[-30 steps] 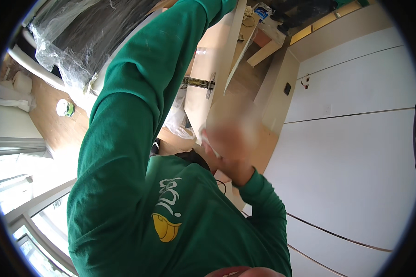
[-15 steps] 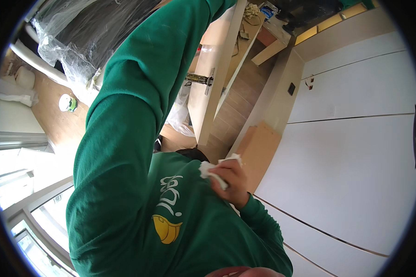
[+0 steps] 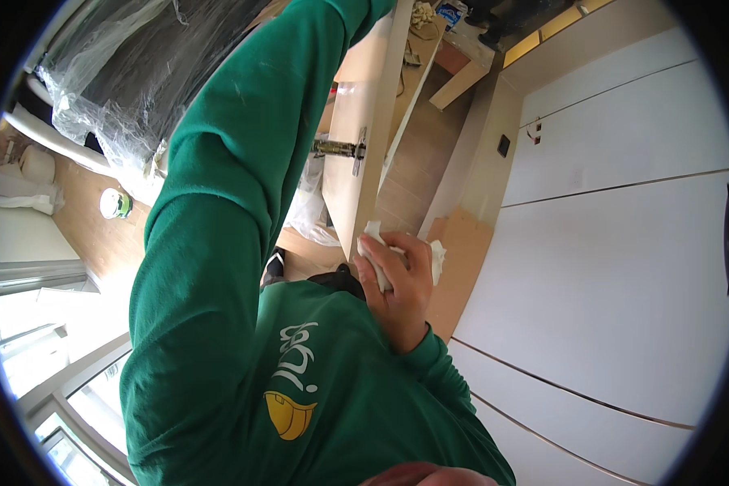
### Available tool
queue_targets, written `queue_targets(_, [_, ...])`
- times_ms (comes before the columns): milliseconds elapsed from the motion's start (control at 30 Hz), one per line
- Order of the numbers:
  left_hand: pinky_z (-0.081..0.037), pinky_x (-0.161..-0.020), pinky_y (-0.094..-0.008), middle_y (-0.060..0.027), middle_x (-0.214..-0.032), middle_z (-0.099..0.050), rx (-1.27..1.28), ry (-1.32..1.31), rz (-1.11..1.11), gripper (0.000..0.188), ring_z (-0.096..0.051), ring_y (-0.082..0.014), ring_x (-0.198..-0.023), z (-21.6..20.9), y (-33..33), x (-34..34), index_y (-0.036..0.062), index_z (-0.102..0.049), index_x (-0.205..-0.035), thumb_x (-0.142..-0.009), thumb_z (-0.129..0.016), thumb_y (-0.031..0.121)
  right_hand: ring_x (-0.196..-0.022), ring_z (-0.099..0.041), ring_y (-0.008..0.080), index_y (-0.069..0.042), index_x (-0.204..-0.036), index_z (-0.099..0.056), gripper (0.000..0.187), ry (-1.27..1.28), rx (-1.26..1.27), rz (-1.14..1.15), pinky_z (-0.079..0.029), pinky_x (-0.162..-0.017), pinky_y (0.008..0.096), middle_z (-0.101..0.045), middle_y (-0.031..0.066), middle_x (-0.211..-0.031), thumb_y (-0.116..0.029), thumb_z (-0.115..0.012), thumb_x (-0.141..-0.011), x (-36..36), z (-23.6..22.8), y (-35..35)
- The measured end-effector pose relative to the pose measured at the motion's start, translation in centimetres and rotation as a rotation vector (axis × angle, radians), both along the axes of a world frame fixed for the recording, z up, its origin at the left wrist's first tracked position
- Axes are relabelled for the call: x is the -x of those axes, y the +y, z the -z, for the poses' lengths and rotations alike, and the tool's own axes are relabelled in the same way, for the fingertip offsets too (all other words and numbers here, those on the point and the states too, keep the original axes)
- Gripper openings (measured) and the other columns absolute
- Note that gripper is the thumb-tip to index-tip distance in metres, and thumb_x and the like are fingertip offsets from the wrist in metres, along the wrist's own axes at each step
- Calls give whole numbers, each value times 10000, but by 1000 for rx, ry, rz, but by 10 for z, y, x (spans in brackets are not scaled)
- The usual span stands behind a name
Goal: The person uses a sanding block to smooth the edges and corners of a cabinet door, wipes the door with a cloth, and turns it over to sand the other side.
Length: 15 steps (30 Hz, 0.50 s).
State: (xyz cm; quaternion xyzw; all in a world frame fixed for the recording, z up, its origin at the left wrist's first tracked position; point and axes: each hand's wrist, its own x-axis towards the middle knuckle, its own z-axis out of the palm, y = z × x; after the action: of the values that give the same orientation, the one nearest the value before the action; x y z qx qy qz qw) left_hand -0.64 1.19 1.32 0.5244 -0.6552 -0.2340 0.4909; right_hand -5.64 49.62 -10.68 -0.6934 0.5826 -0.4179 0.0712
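My right hand (image 3: 403, 296) is closed round a crumpled white cloth or tissue (image 3: 373, 263), held in front of my chest. Parts of it stick out on both sides of the fingers. My left arm (image 3: 211, 178), in a green sleeve, reaches up past the top edge of the picture, so the left hand is out of sight. Beside that forearm stands a pale wooden cabinet door (image 3: 350, 182) with a metal hinge (image 3: 338, 149) on it. The free corner of the door is close to my right hand.
White wall panels (image 3: 607, 267) with dark seams run along the right. A brown board (image 3: 459, 263) leans there. At upper left, clear plastic sheeting (image 3: 130, 89) covers something dark; a white and green tub (image 3: 115, 203) stands on the floor. Windows (image 3: 89, 405) lie at lower left.
My right hand has lifted away from my chest and moved up toward the cabinet door's corner, still holding the white cloth or tissue. The view has shifted slightly.
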Motion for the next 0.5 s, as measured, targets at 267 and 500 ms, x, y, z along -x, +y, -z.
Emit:
queue_targets(267, [-527, -1059, -578, -334, -1358, -654, 24, -100, 38, 516, -643, -501, -1235, 13, -2, 6, -44, -521, -1435, -1031, -580, 272, -995, -686, 307, -48, -1151, -789, 317, -53, 95, 65, -568, -848, 410, -720, 119, -1126, -29, -871, -846, 8, -17, -42])
queue_targets(500, [-535, -1071, -556, -320, -1276, -721, -25, -41, -26, 636, -687, -509, -1201, -7, 18, -2, 56, -560, -1433, -881, -654, 357, -1040, -678, 320, -16, -1220, -752, 400, -39, 235, -27, -574, -890, 402, -704, 131, -1174, -43, -883, -843, 6, -42, -46])
